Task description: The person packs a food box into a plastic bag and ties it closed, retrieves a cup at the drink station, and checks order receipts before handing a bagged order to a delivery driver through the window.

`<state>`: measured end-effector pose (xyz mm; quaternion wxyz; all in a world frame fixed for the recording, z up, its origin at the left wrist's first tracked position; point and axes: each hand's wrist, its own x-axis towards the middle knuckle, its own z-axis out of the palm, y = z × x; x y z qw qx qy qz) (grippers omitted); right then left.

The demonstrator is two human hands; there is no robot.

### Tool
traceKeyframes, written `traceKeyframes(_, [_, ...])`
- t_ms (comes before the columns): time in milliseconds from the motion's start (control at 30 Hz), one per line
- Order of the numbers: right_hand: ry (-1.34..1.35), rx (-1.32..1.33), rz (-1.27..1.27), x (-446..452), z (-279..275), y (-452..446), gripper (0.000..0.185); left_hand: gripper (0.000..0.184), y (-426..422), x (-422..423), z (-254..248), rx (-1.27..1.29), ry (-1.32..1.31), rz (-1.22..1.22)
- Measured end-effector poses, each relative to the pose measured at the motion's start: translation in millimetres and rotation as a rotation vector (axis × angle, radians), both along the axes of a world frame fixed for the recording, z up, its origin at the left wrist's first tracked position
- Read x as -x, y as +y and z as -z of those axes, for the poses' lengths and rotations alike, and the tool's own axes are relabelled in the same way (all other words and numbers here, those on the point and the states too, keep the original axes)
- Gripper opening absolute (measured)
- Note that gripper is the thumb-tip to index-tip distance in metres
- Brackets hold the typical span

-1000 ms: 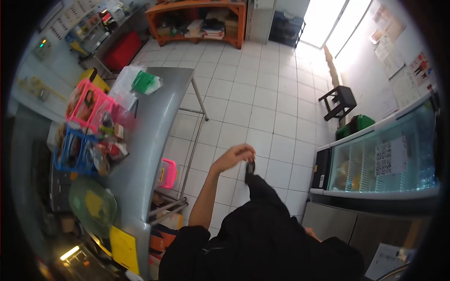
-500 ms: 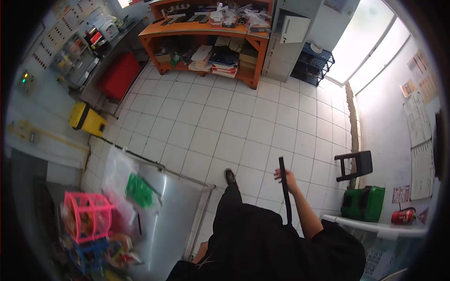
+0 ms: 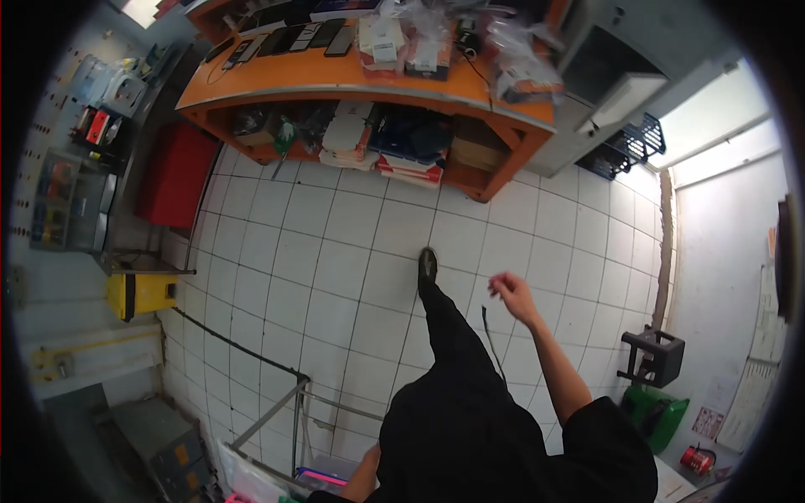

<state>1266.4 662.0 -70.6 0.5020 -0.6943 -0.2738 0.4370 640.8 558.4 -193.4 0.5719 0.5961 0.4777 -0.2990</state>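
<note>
My right hand (image 3: pixel 511 295) is held out over the tiled floor, its fingers loosely curled and nothing visible in them. A thin black strap (image 3: pixel 489 331) of my dark clothing swings beside it without touching it. Low against my side, my left hand (image 3: pixel 370 459) is mostly covered by the black clothing, so its fingers do not show. Close to it stand the metal frame (image 3: pixel 300 419) of a table and a container with a pink rim (image 3: pixel 323 478). One dark shoe (image 3: pixel 428 267) steps forward on the tiles.
Ahead stands an orange workbench (image 3: pixel 277 88) with phones (image 3: pixel 310 35) and bagged boxes (image 3: pixel 428 54) on top. A red box (image 3: pixel 178 176) and a yellow bin (image 3: pixel 142 293) are at left. A black stool (image 3: pixel 654 354) and a green case (image 3: pixel 658 415) line the right wall.
I have stepped forward, so the orange workbench looks nearer and the metal table has slid to the bottom edge. My right hand's fingers have curled more, and the strap has swung lower.
</note>
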Motion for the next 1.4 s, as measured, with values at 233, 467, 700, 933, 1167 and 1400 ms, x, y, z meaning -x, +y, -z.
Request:
traceKeyframes(233, [-0.604,-0.414,0.337,-201.4,-59.7,384.6,0.013,0.027,488.4,-329.0,-55.9,-0.628,-0.293,-0.185])
traceKeyframes(467, [-0.586,-0.304,0.653,-255.7,-22.1,483.4,0.022,0.042,772.9,-612.7,-198.4,-0.917,-1.017,-0.511])
traceKeyframes(700, [-0.552,-0.336,0.550,-252.1,-32.8,480.3,0.027,0.032,818.2,-687.7,-132.8,-1.124,-1.071,-0.763])
traceKeyframes(933, [-0.583,-0.322,0.588,-248.4,-31.9,482.3,0.027,0.033,820.0,-683.8,-135.4,-1.009,-1.082,-0.838])
traceKeyframes(1167, [-0.583,-0.323,0.596,-249.9,-32.5,481.9,0.027,0.033,816.8,-685.9,-133.2,-1.083,-1.056,-0.852])
traceKeyframes(1400, [-0.558,-0.317,0.617,-250.8,-32.1,484.7,0.025,0.033,817.5,-688.0,-133.5,-1.111,-1.052,-0.832])
